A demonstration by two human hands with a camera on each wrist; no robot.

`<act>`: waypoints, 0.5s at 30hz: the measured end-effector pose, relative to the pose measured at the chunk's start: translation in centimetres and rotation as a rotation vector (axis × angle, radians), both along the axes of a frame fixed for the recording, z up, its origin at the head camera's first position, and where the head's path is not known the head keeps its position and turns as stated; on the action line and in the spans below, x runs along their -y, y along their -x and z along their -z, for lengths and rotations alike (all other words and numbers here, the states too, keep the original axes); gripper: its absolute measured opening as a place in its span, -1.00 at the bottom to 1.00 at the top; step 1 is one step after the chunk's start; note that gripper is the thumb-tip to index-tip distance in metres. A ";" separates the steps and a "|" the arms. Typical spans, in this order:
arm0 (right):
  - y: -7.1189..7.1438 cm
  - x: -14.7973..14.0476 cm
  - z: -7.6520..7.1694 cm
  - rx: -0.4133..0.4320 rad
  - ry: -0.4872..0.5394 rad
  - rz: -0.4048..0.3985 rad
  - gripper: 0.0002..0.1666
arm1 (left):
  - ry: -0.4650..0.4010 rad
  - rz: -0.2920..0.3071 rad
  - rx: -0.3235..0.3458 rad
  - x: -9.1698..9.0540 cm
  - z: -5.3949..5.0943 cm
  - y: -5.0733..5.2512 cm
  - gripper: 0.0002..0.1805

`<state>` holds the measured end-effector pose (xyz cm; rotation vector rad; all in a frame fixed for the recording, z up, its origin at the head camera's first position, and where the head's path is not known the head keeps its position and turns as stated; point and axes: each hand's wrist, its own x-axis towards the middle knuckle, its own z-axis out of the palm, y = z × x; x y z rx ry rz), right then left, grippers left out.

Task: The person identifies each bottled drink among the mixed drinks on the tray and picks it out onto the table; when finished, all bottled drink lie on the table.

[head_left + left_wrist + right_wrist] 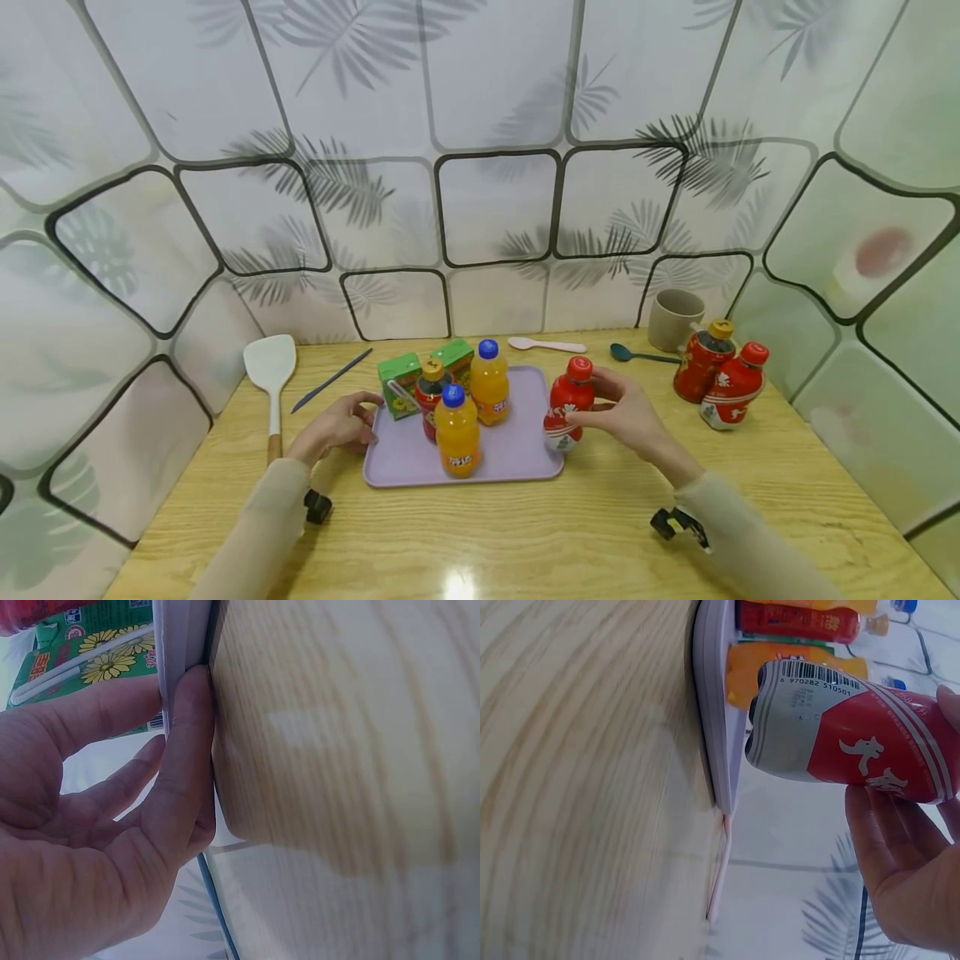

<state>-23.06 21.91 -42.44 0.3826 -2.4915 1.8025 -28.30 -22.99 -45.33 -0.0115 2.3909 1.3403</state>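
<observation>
At the right end of the lilac tray point(405, 467), my right hand point(626, 412) grips a red-and-white drink bottle point(567, 404) with a red cap. In the right wrist view the bottle's base point(769, 724) is raised off the tray point(714, 697) and tilted. My left hand point(341, 429) pinches the tray's left rim point(176, 645), thumb on the inner side and fingers outside. On the tray stand two orange soda bottles point(457, 437) with blue caps, a dark red bottle point(431, 396) with a gold cap, and two green drink cartons point(400, 383).
Left lie a white spatula point(271, 367) and a thin blue stick point(332, 381). Behind the tray is a pink spoon point(546, 345). Toward the right are a dark blue spoon point(643, 356), a beige mug point(673, 321), a gold-capped red bottle point(701, 367) and another red-and-white bottle point(733, 390).
</observation>
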 end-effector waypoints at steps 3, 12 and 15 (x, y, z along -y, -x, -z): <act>-0.1 -0.9 -0.1 0.014 0.006 0.023 -0.15 | -0.001 -0.002 0.005 0.0 0.0 0.0 -0.29; -0.9 -3.9 -0.1 0.057 -0.063 0.112 -0.12 | 0.001 -0.004 0.004 0.0 0.1 -0.1 -0.28; -1.2 -4.8 -0.1 0.051 -0.082 0.153 -0.12 | -0.005 0.009 -0.004 0.1 0.1 -0.2 -0.28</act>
